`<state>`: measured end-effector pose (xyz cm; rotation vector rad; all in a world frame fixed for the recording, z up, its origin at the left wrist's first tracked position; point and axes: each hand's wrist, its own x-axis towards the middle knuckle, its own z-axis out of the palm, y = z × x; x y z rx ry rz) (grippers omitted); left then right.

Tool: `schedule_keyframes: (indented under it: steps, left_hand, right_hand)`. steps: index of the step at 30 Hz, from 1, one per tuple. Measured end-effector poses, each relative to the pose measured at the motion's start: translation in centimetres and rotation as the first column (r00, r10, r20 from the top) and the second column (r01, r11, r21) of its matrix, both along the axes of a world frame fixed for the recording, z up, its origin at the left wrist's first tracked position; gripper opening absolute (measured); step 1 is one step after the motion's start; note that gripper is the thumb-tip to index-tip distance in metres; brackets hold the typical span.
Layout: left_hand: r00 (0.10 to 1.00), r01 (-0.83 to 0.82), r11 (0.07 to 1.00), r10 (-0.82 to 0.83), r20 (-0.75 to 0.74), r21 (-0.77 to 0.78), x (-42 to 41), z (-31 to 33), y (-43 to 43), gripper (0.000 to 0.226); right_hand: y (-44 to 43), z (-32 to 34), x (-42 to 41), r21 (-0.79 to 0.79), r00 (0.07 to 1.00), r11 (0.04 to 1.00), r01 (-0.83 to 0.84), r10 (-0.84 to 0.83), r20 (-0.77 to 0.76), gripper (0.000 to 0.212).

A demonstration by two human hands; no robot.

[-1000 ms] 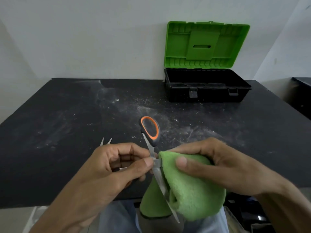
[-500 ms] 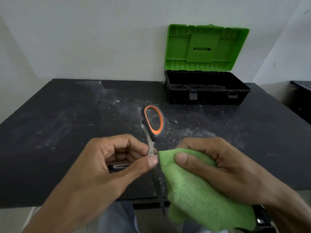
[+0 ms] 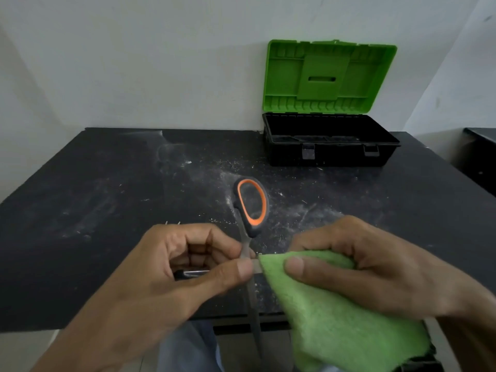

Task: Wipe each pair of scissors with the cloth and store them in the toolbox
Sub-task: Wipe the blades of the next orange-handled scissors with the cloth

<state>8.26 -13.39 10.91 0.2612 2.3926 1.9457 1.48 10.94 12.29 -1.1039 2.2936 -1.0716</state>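
The black table [image 3: 80, 237] has a matte top, marked with pale dust smears and small white specks, most of them around the middle. At its far right side stands the toolbox [image 3: 327, 154] — a black box close to the wall, its green lid [image 3: 328, 76] open and upright. Nearer the front edge, two small metal tips [image 3: 172, 223] show on the top — the rest of that thing is hidden.

fluffy cloth [image 3: 335, 312]; matt metal scissors [image 3: 251, 210]; dusty matt table [image 3: 107, 197].
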Motion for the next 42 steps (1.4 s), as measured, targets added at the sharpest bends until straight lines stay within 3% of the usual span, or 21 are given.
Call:
schedule_keyframes:
  steps: [5, 21, 27, 30, 37, 42]
  left_hand:
    - [0.999, -0.033, 0.999, 0.033, 0.02, 0.0, -0.3, -0.1, 0.5, 0.02]
    - [0.996, -0.085, 0.99, 0.083, 0.024, 0.11, -0.9, 0.8, -0.4, 0.032]
    - [0.998, -0.056, 0.995, 0.058, -0.015, 0.081, -1.3, 1.3, 0.4, 0.022]
    - [0.994, -0.104, 0.989, 0.107, -0.024, 0.105, -1.1, 1.5, 0.4, 0.015]
    - [0.994, -0.09, 0.994, 0.093, -0.062, 0.056, -0.8, 1.5, 0.1, 0.025]
    - [0.99, -0.09, 0.996, 0.09, -0.109, 0.007, -0.9, 2.0, 0.7, 0.024]
  right_hand:
    - [0.8, -0.1, -0.5, 0.003, 0.999, 1.0, 0.022, -0.022, -0.03, 0.045]
    - [0.5, 1.3, -1.9, -0.07, 1.0, 0.997, 0.03, -0.03, -0.004, 0.037]
    - [0.4, 1.9, -2.0, -0.119, 0.997, 0.992, 0.039, -0.03, 0.071, 0.035]
    - [1.3, 2.3, -2.4, -0.123, 0.998, 0.99, 0.063, -0.059, 0.034, 0.037]
    - [0.7, 2.3, -2.1, -0.108, 0.998, 0.994, 0.016, -0.009, 0.061, 0.032]
    - [-0.2, 2.4, -1.6, -0.094, 1.0, 0.996, -0.003, 0.001, -0.021, 0.039]
